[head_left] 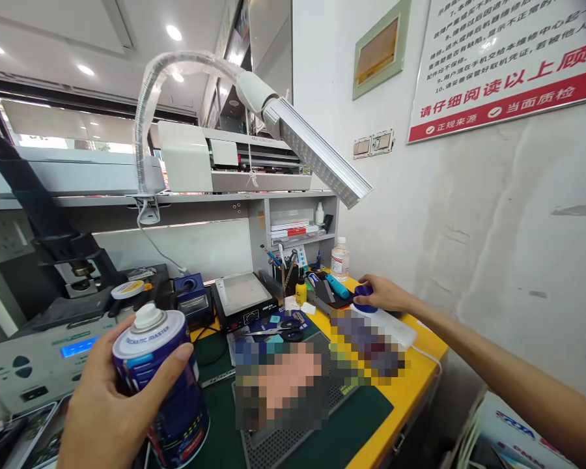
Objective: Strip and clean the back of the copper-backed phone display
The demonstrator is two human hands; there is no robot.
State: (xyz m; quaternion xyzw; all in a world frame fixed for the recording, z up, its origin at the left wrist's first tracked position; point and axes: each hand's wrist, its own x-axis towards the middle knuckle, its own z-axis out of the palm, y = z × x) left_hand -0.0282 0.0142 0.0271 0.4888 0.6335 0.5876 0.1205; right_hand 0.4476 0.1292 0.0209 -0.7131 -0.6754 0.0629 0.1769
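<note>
At the lower left, my left hand (112,397) is wrapped round a dark blue spray can (176,397) with a white nozzle, held upright. My right hand (381,293) reaches to the back right of the desk, its fingers closed round a small dark blue cap (365,298). The cap is over the far end of a white flat box (388,329). Between the hands, a grey perforated mat (286,446) lies on a green mat (371,413). Pixelated patches cover what is on the perforated mat and beside the white box.
Black scissors (292,331), a yellow bottle (301,291) and a clear bottle (340,259) stand or lie towards the back. A heating plate (244,296) is behind the mats. A lamp (322,153) hangs overhead; a microscope arm (43,202) is at left.
</note>
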